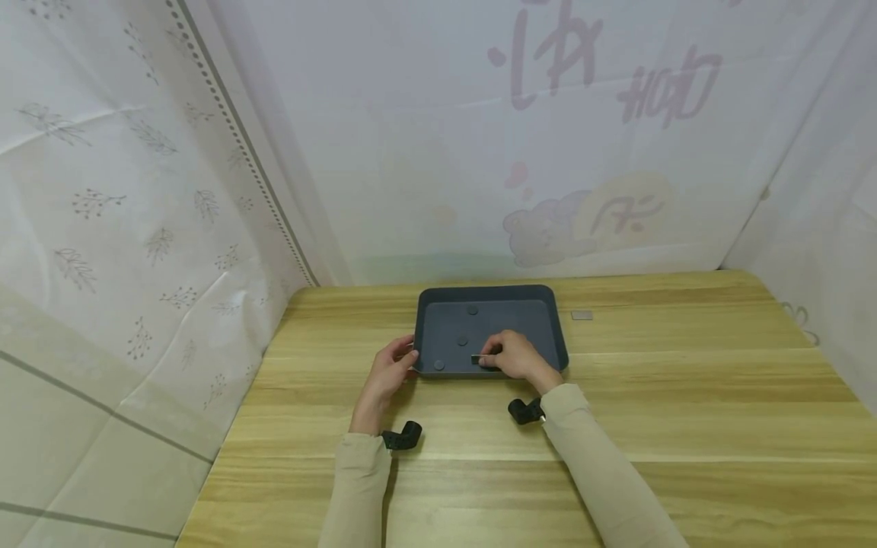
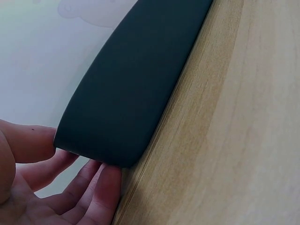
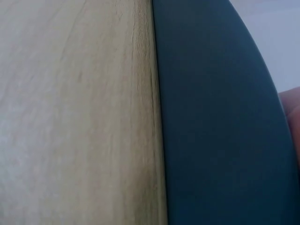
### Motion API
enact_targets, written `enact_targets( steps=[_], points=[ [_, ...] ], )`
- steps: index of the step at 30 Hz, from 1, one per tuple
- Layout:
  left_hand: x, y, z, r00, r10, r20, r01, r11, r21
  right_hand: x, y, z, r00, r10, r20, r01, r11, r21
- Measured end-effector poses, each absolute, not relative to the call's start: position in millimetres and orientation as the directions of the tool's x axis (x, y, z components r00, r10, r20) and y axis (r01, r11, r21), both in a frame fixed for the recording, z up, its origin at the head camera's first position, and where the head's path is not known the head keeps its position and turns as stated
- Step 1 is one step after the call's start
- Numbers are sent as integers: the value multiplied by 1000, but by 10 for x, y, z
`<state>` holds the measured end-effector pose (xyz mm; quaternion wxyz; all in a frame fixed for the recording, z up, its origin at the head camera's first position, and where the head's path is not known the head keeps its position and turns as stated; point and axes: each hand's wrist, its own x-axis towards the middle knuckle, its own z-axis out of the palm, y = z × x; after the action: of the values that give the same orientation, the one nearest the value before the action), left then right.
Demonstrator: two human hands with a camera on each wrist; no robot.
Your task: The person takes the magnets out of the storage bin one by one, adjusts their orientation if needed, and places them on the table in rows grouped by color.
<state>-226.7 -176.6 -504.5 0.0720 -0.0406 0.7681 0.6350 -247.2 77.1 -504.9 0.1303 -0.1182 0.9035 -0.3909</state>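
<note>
One small dark block (image 1: pixel 476 359) was seen pinched in the fingertips of the right hand (image 1: pixel 515 356), low inside the dark grey tray (image 1: pixel 559 335), close to the near wall at about 6 o'clock of the tray floor. The thumb and forefinger appeared closed on the block; the remaining fingers were curled over it, and their exact lie could not be told. Three round dark discs were noted on the tray floor: one (image 1: pixel 472 310) towards 12 o'clock, one (image 1: pixel 462 341) near the centre, one (image 1: pixel 439 365) at about 8 o'clock, all apart from the block.

The left hand (image 1: pixel 392 371) was recorded at the tray's near-left corner, at roughly 8 o'clock. In the left wrist view its fingers (image 2: pixel 101 187) lay loosely spread under the tray's rounded edge with the thumb pressed against the side wall, so the tray was braced rather than gripped.

Judgement: the pinch would be best kept light and square on the block, the block kept clear of the discs, and the left-hand brace held so that the tray does not slide on the wooden table (image 1: pixel 685 396).

A small grey rectangular piece (image 1: pixel 582 315) was noted on the table just off the tray's far-right corner, at about 2 o'clock.
</note>
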Motion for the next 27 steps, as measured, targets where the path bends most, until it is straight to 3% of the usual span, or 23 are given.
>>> enact_targets(
  steps=[13, 27],
  points=[
    [-2263, -1754, -5041, -986, 26, -163, -156, 179, 971, -2473, 840, -5110, -960, -275, -44, -114, 533, -838],
    [-2267, -1763, -5050, -985, 27, -170, -162, 180, 970, -2470, 909, -5081, -965, -250, -82, -12, 354, -935]
  ],
)
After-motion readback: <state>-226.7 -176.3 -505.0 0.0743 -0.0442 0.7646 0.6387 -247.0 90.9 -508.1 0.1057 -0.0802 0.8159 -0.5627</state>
